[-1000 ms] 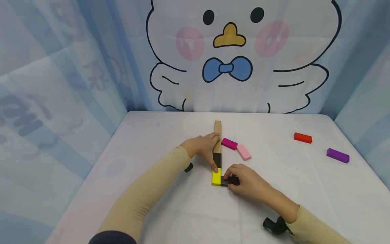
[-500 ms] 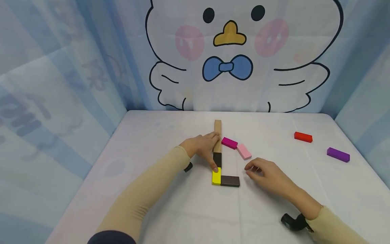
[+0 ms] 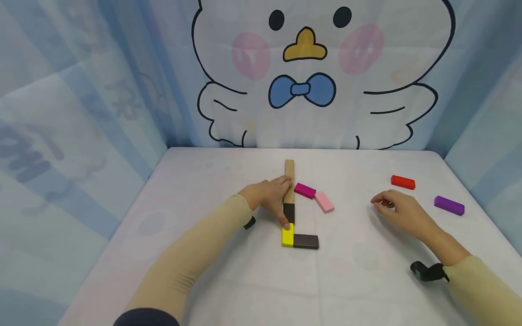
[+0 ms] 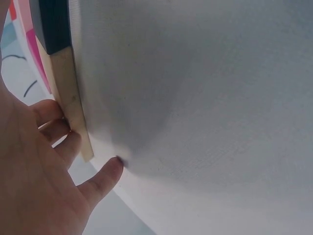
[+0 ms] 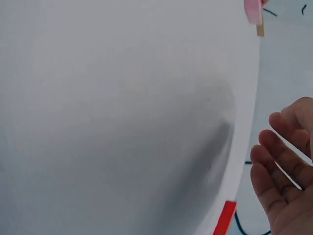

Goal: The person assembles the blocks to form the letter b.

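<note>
A row of blocks runs up the table in the head view: light wooden pieces [image 3: 289,168], a black block [image 3: 288,213] and a yellow block [image 3: 287,238]. From the yellow one, a dark brown block [image 3: 306,242] extends right, forming an L. My left hand [image 3: 267,197] rests spread along the row, fingers touching the wood and thumb on the yellow block. The left wrist view shows those fingertips against the wooden piece's side [image 4: 73,100]. My right hand [image 3: 401,213] is over the table with loosely bent fingers, holding nothing, close to a red block [image 3: 403,182].
Right of the row lie a magenta block [image 3: 305,190] and a pink block [image 3: 324,202], end to end at an angle. A purple block [image 3: 449,205] lies near the table's right edge. A printed curtain [image 3: 253,113] hangs behind the table [image 3: 228,280].
My right hand has let go of the dark brown block and moved right and away from me, towards the red block. The left hand has stayed in place on the row.
</note>
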A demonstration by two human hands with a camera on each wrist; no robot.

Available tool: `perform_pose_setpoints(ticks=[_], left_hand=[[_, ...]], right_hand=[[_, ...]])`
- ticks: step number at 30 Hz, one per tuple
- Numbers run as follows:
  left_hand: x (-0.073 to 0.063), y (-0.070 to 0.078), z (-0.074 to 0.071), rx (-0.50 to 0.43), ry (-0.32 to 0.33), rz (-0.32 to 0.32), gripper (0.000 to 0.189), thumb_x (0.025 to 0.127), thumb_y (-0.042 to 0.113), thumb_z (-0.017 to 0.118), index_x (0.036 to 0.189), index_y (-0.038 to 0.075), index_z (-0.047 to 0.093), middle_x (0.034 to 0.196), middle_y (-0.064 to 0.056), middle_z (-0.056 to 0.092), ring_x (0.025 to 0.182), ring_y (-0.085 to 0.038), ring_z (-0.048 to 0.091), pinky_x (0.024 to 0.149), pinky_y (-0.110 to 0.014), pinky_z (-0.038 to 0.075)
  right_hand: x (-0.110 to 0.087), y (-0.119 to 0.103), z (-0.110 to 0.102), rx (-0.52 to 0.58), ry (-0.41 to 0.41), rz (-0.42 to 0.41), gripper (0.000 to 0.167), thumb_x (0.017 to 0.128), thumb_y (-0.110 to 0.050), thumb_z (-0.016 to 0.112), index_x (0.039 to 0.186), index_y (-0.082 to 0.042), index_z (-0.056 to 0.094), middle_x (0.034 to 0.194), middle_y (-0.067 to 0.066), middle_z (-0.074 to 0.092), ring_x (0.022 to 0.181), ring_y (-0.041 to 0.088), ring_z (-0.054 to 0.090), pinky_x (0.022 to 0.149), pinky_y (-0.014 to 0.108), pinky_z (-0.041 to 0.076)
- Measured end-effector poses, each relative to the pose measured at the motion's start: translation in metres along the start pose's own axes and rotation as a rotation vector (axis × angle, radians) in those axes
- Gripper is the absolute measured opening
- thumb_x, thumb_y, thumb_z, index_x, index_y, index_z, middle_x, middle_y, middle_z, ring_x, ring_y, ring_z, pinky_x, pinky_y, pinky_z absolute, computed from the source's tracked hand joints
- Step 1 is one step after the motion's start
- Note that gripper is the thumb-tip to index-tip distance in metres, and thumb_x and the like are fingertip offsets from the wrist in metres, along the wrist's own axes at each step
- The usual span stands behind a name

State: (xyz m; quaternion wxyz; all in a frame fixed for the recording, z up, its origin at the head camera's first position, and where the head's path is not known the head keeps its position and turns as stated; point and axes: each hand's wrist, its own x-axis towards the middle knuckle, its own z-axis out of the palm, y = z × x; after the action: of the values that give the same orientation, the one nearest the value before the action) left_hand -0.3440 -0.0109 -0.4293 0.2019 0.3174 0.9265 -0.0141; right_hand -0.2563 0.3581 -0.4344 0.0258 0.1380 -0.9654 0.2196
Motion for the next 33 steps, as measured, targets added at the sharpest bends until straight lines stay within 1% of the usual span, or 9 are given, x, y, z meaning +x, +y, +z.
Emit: perform_pose_setpoints(ticks=[4,7,9,14,16,20,24,29,33], left_hand=[[0.002,0.000,0.002,-0.013,-0.002,-0.003,0.143,0.062,0.082,0.080,0.167,0.014,0.011,0.176,-0.006,0.003,0.161,-0.023,0.012,0.127,-0.054,0.025],[0.003,0.001,0.003,-0.017,-0.005,-0.001,0.143,0.062,0.082,0.080,0.167,0.014,0.011,0.176,-0.006,0.002,0.161,-0.023,0.012,0.127,-0.054,0.026],[0.003,0.001,0.004,-0.026,-0.006,0.002,0.142,0.062,0.081,0.081,0.167,0.014,0.012,0.176,-0.006,0.002,0.161,-0.023,0.012,0.127,-0.055,0.026],[0.002,0.002,0.006,-0.028,-0.004,0.003,0.141,0.063,0.080,0.081,0.167,0.014,0.012,0.175,-0.007,0.004,0.161,-0.023,0.014,0.127,-0.055,0.026],[0.002,0.003,0.005,-0.022,-0.003,0.003,0.141,0.063,0.081,0.081,0.167,0.014,0.013,0.175,-0.007,0.004,0.160,-0.024,0.014,0.126,-0.054,0.027],[0.002,0.003,0.004,-0.010,0.004,0.002,0.140,0.063,0.081,0.080,0.167,0.014,0.013,0.175,-0.006,0.005,0.160,-0.023,0.015,0.126,-0.054,0.027],[0.002,0.003,0.001,-0.007,0.002,0.002,0.140,0.064,0.081,0.080,0.167,0.014,0.012,0.175,-0.006,0.004,0.160,-0.024,0.015,0.126,-0.053,0.027],[0.000,0.002,0.000,-0.010,-0.003,-0.004,0.140,0.064,0.079,0.081,0.167,0.013,0.013,0.175,-0.007,0.004,0.160,-0.024,0.015,0.126,-0.053,0.027],[-0.001,0.000,0.001,-0.015,0.002,-0.007,0.139,0.064,0.079,0.081,0.166,0.013,0.015,0.175,-0.007,0.004,0.160,-0.023,0.014,0.127,-0.054,0.027]], right_hand=[[0.009,0.029,-0.009,-0.037,-0.005,0.089,0.030,0.103,-0.018,0.061,0.127,-0.001,0.064,0.134,0.031,0.059,0.118,0.052,0.054,0.099,0.072,0.047],[0.014,0.046,-0.013,-0.098,-0.013,0.115,0.037,0.104,-0.021,0.059,0.133,0.002,0.059,0.144,0.037,0.047,0.129,0.059,0.043,0.104,0.078,0.037],[0.017,0.055,-0.016,-0.125,0.000,0.109,0.039,0.104,-0.020,0.059,0.135,0.004,0.057,0.146,0.037,0.045,0.132,0.061,0.039,0.106,0.079,0.033],[0.025,0.073,-0.024,-0.144,0.027,0.119,0.045,0.103,-0.017,0.057,0.141,0.008,0.050,0.146,0.037,0.042,0.132,0.061,0.037,0.106,0.079,0.033],[0.028,0.078,-0.028,-0.160,0.001,0.146,0.049,0.103,-0.017,0.055,0.144,0.008,0.046,0.148,0.038,0.039,0.133,0.062,0.035,0.107,0.079,0.031],[0.035,0.086,-0.035,-0.175,-0.094,0.195,0.054,0.106,-0.018,0.052,0.149,0.010,0.038,0.150,0.041,0.034,0.135,0.064,0.030,0.110,0.079,0.027],[0.038,0.087,-0.038,-0.168,-0.133,0.214,0.051,0.106,-0.015,0.053,0.147,0.012,0.038,0.145,0.043,0.038,0.133,0.064,0.033,0.110,0.077,0.029],[0.041,0.081,-0.038,-0.148,-0.136,0.241,0.044,0.104,-0.012,0.058,0.140,0.010,0.047,0.137,0.043,0.045,0.124,0.062,0.041,0.104,0.077,0.037],[0.042,0.073,-0.039,-0.124,-0.167,0.267,0.041,0.101,-0.013,0.063,0.134,0.009,0.053,0.129,0.042,0.052,0.115,0.059,0.048,0.098,0.074,0.046]])
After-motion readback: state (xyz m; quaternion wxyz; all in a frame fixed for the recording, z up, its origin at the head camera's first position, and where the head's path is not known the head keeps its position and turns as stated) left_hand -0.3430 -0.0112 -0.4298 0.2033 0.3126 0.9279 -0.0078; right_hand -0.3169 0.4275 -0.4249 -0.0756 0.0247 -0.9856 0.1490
